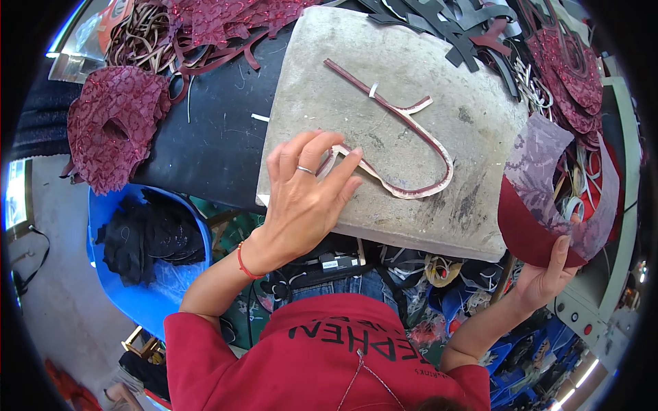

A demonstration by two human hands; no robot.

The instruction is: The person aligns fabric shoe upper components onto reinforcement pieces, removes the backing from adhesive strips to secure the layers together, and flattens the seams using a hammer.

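Note:
A narrow maroon strip with cream edges (444,152) lies in a curved U shape on a worn grey slab (411,222). My left hand (301,188), with a ring and a red wrist cord, is over the slab's left part. Its curved fingers are apart and touch or hover at one end of the strip, which they partly hide. At the far right, my right hand (548,274) pinches a curved shoe-upper piece (538,154) by its lower edge. That piece is raised beside the slab, with greyish-mauve patterned fabric and a dark red band.
Maroon lace-patterned pieces (118,123) and tangled straps (140,41) lie at the far left. Black and grey strap pieces (445,31) cover the slab's back edge. A blue bin (103,240) of black scraps stands lower left. A green machine frame (620,205) borders the right.

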